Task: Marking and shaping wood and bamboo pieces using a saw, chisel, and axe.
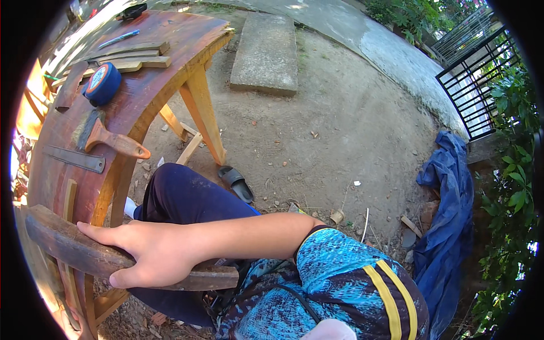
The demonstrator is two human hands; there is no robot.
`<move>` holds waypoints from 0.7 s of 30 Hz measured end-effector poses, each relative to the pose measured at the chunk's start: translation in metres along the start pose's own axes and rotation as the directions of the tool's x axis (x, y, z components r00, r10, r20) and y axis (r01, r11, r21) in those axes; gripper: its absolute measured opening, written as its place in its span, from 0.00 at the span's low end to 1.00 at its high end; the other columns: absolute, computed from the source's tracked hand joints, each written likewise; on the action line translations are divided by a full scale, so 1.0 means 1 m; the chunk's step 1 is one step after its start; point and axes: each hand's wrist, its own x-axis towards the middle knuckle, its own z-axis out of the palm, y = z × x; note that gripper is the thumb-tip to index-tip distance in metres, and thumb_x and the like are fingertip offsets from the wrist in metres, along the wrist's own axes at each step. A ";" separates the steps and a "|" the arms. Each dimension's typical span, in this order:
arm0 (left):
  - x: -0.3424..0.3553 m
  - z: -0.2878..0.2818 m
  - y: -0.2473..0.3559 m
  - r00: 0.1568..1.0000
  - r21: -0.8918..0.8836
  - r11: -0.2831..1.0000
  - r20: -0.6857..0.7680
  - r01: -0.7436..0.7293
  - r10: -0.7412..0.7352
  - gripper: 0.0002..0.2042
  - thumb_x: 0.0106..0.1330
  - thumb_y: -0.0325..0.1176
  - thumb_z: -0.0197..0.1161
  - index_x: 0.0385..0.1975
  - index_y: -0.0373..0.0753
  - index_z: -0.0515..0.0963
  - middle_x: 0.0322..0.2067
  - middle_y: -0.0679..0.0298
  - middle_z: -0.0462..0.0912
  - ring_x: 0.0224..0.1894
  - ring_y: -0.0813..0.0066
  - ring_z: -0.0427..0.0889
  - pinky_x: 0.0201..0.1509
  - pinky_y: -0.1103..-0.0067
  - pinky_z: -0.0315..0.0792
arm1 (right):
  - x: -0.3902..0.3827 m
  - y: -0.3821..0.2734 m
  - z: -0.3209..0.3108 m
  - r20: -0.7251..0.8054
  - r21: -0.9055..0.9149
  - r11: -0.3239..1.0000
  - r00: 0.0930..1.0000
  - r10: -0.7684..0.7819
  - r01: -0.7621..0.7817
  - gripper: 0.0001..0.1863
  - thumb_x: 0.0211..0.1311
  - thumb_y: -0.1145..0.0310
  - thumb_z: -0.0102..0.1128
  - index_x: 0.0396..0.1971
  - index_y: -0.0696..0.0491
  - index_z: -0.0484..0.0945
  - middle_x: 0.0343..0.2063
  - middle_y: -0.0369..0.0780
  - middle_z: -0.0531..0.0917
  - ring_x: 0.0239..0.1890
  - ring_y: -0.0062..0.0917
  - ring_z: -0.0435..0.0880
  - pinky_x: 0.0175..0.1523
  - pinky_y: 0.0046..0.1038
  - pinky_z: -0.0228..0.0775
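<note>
Nearest, the right hand [150, 255] reaches across the body and lies on a curved piece of wood [62, 241], dark and worn. The fingers are stretched over its top and the thumb is tucked along its near edge, a loose clasp rather than a fist. The left hand is not in view. The curved piece of wood sits across the near end of the counter [164, 73], overhanging its edge above a knee in dark trousers [187, 198]. This looks like steadying or positioning the piece, with no tool on it yet. Working it would seem to call for a firm downward press here and a free second hand, since the tools are well apart from the grip. Further along the counter are a flat metal bar [76, 158], a brush with an orange handle [116, 141], a blue roll of tape [103, 84] and some wooden strips [133, 56]. Beyond, on the dirt ground, lie a sandal [237, 182], a concrete slab [266, 51] and a blue tarp [447, 226].
</note>
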 end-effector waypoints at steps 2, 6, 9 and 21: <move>0.000 0.000 -0.002 1.000 -0.007 1.000 0.008 0.003 -0.003 0.08 0.66 0.26 0.62 0.42 0.30 0.79 0.35 0.60 0.81 0.38 0.69 0.78 0.49 0.74 0.71 | 0.001 -0.001 0.000 0.004 -0.020 0.999 0.999 -0.039 0.040 0.50 0.69 0.64 0.63 0.79 0.64 0.39 0.58 0.57 0.80 0.61 0.43 0.80 0.69 0.34 0.68; 0.003 0.003 -0.006 0.999 -0.014 1.000 0.043 0.016 -0.015 0.09 0.66 0.25 0.60 0.44 0.31 0.79 0.37 0.61 0.81 0.40 0.69 0.78 0.51 0.75 0.71 | 0.000 -0.001 0.000 -0.002 -0.027 0.999 0.999 -0.038 0.038 0.50 0.69 0.64 0.62 0.79 0.62 0.39 0.58 0.57 0.81 0.61 0.42 0.81 0.69 0.33 0.68; 0.006 0.004 -0.012 0.995 -0.022 0.998 0.081 0.054 -0.052 0.10 0.66 0.24 0.59 0.45 0.31 0.79 0.39 0.61 0.81 0.41 0.69 0.78 0.52 0.75 0.71 | -0.002 -0.001 0.001 -0.020 -0.013 1.000 1.000 0.004 -0.004 0.49 0.69 0.64 0.62 0.80 0.60 0.40 0.58 0.57 0.81 0.59 0.42 0.83 0.68 0.33 0.69; -0.006 -0.003 -0.054 0.969 0.377 0.926 0.236 -0.019 -0.076 0.12 0.70 0.27 0.61 0.50 0.31 0.80 0.44 0.60 0.83 0.47 0.66 0.81 0.57 0.75 0.73 | 0.001 0.002 0.003 0.005 0.074 0.996 0.998 -0.056 0.055 0.48 0.72 0.64 0.61 0.81 0.59 0.39 0.69 0.57 0.71 0.69 0.38 0.74 0.75 0.33 0.59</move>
